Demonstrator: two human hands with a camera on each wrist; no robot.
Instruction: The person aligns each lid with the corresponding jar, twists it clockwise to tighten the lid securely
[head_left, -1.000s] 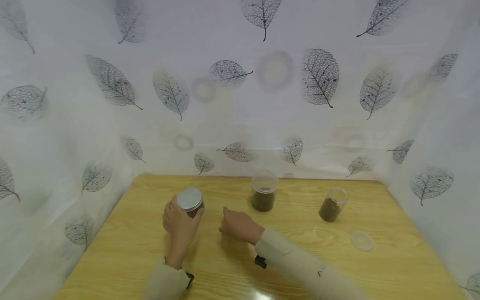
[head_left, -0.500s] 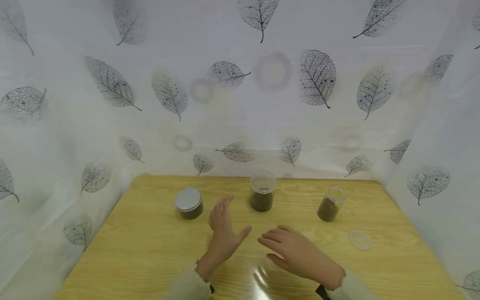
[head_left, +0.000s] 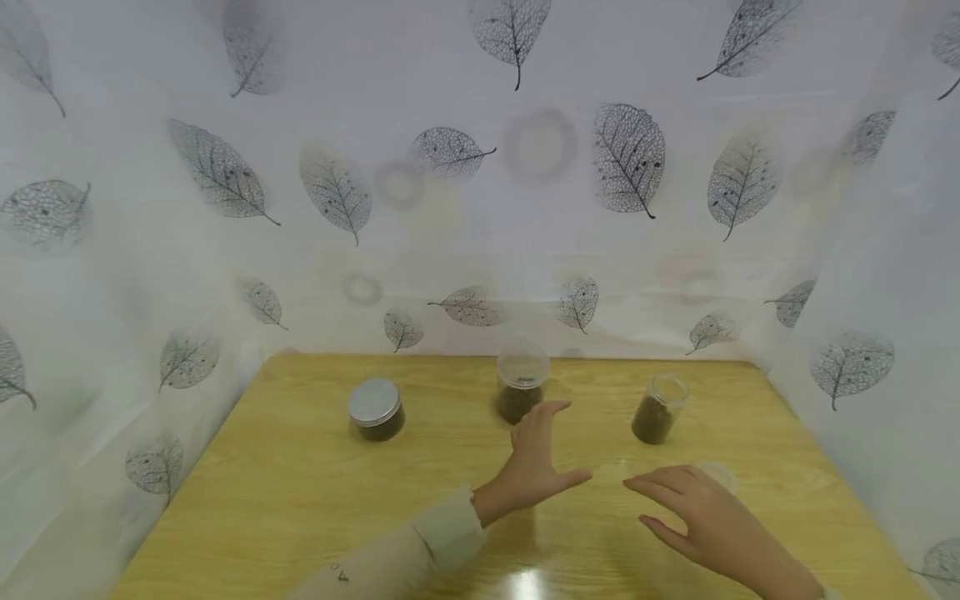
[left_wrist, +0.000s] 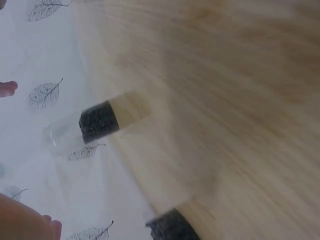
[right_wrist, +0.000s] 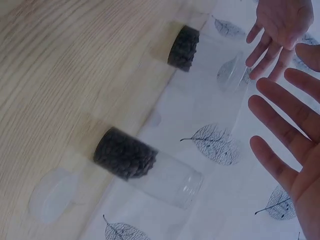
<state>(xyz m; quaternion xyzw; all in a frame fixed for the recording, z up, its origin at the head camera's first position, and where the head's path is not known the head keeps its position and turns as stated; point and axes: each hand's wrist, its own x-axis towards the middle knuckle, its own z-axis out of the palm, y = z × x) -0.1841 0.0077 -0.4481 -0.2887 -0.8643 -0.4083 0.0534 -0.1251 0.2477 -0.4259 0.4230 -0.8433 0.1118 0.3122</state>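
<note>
My left hand [head_left: 532, 467] is in the air before the middle jar, fingers spread and holding nothing. To its right my right hand [head_left: 697, 517] is also raised with straight, bare fingers. Both palms show in the right wrist view, the left hand [right_wrist: 285, 25] beyond the right hand [right_wrist: 300, 130]. The middle clear jar [head_left: 519, 403] has dark contents and a wide clear top; my left fingers partly cover it. An uncapped clear jar [head_left: 655, 417], partly filled with dark pieces, stands at the right. Near my right hand lies a clear round lid [head_left: 718, 475], partly hidden by it.
At the left of the wooden table [head_left: 285, 500] stands a jar with a silver lid [head_left: 375, 402] and dark contents. A white leaf-printed sheet [head_left: 465, 225] hangs behind the table and along both sides.
My left hand has let go of the silver-lidded jar and moved right, past the table's middle. My right hand has uncurled and moved right, toward the loose lid. The jars stay put.
</note>
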